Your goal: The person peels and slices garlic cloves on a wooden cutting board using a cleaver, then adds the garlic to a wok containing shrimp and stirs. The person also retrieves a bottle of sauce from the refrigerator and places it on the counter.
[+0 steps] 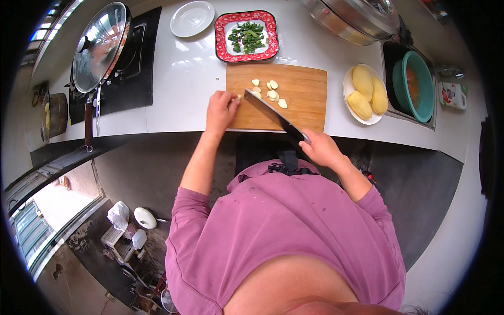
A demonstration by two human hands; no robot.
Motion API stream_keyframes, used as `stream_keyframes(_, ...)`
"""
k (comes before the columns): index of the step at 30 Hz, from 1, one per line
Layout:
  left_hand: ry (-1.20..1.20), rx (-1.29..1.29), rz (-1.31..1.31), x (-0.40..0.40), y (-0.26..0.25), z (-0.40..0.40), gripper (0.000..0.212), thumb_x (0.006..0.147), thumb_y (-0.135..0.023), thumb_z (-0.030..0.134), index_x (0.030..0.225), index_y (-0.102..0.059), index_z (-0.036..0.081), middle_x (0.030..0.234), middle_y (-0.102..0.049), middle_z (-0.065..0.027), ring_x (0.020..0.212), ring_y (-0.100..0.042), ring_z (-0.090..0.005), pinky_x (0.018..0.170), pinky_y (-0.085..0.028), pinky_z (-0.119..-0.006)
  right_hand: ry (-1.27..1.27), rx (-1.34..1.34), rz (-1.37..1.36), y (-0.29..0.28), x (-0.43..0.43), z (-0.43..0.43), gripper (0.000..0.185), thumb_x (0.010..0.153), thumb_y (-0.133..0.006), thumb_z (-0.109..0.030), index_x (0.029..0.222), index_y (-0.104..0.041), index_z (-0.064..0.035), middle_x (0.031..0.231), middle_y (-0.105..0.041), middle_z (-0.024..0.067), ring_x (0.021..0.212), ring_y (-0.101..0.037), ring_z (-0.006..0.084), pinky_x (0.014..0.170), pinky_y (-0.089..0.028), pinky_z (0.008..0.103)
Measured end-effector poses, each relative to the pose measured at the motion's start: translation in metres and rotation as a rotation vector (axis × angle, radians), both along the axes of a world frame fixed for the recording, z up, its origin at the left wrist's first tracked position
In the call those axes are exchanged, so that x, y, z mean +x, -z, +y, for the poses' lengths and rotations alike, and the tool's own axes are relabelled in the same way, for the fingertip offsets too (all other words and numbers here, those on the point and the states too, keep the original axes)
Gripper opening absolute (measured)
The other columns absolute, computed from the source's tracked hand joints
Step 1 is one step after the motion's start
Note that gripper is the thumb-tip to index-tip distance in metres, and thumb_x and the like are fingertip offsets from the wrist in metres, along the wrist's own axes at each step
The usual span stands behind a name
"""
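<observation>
My right hand (pixel 322 149) grips the handle of a kitchen knife (pixel 271 111). Its broad blade slants up and left over a wooden cutting board (pixel 303 84), with the tip close to some garlic. At the board's left edge, my left hand (pixel 222 112) pinches a small pale garlic clove (pixel 239 97) between thumb and fingers, mostly hidden by them. Several peeled garlic cloves (pixel 282 103) lie scattered around the board's upper middle, some touching one another. The blade partly covers one of them.
Behind the board sits a red-rimmed square dish (pixel 221 43) of chopped greens, beside a white plate (pixel 192 19). Right: a plate of peeled potatoes (pixel 360 106), a sink holding a teal basin (pixel 427 86), and a steel pot (pixel 346 19). Left: a glass-lidded pan (pixel 98 51) on the stove.
</observation>
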State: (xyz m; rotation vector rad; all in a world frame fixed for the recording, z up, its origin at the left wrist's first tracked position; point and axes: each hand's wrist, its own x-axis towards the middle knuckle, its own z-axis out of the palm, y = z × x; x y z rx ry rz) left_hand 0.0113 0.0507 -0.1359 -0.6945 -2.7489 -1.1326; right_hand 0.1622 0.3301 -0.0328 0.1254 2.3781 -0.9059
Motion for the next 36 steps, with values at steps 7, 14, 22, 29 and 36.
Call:
stream_keyframes(7,0.032,0.09,0.061,0.03,-0.005,0.018,0.009,0.078,-0.071,0.005,0.086,-0.065,0.005,0.088,-0.063,-0.0107,0.083,-0.061,-0.0309,0.072,-0.05,-0.038,-0.019,0.046,0.045,-0.024,-0.004,0.006,0.028,0.09,-0.057,-0.02,0.115,-0.058,-0.0077,0.09,-0.066,0.0203,0.087,-0.062,0.0415,0.075,-0.05,0.0485)
stream_keyframes(14,0.019,0.155,0.059,0.032,-0.002,0.02,0.009,0.077,-0.07,0.003,0.084,-0.064,0.004,0.088,-0.062,-0.0108,0.083,-0.06,-0.0313,0.072,-0.05,-0.038,-0.116,0.036,0.093,-0.013,-0.014,-0.007,0.028,0.089,-0.057,-0.017,0.114,-0.056,-0.0043,0.09,-0.065,0.0209,0.088,-0.061,0.0422,0.075,-0.049,0.0495)
stream_keyframes(22,0.013,0.163,0.072,0.034,0.001,0.018,0.009,0.077,-0.069,0.003,0.083,-0.063,0.005,0.085,-0.061,-0.0115,0.081,-0.058,-0.0329,0.072,-0.048,-0.04,-0.141,0.033,0.104,-0.018,-0.016,-0.009,0.026,0.091,-0.055,-0.017,0.112,-0.053,-0.0027,0.087,-0.065,0.0224,0.085,-0.061,0.0435,0.073,-0.048,0.0513)
stream_keyframes(29,0.023,0.151,0.073,0.035,0.002,0.016,0.008,0.078,-0.068,0.004,0.084,-0.061,0.005,0.086,-0.061,-0.0116,0.082,-0.058,-0.0342,0.072,-0.048,-0.041,-0.15,0.041,0.053,-0.013,-0.024,-0.018,0.027,0.091,-0.056,-0.017,0.113,-0.053,-0.0021,0.089,-0.065,0.0235,0.085,-0.061,0.0441,0.073,-0.048,0.051)
stream_keyframes(36,0.04,0.144,0.061,0.036,0.006,0.017,0.01,0.079,-0.068,0.003,0.086,-0.062,0.005,0.088,-0.061,-0.0118,0.083,-0.057,-0.0342,0.074,-0.047,-0.042,-0.14,0.045,0.048,-0.006,-0.026,-0.022,0.027,0.091,-0.056,-0.017,0.114,-0.053,-0.0019,0.088,-0.065,0.0237,0.086,-0.061,0.0439,0.074,-0.047,0.0511)
